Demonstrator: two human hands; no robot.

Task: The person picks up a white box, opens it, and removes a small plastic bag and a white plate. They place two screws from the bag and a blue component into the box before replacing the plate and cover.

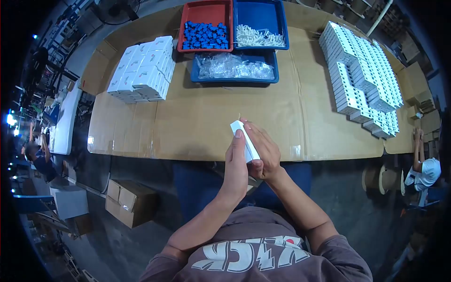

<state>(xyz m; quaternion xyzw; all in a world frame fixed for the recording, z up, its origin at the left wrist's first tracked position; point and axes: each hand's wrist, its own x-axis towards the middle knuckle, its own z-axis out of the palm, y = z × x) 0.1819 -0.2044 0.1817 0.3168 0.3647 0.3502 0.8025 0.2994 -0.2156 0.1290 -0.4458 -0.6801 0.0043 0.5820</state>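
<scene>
A small white box (249,146) is held between my two hands, above the front edge of the cardboard-covered table (206,127). My left hand (236,162) grips it from the left, thumb along its near face. On the other side my right hand (264,150) presses against it, fingers stretched up along it and the thumb tucked below. Parts of the box are covered by my palms and fingers.
White boxes (143,70) are stacked at the left, more white boxes (359,80) at the right. A red tray (206,11) has blue pieces, a blue tray (260,14) white plugs, a nearer blue tray (235,80) clear bags. Other people sit at both sides.
</scene>
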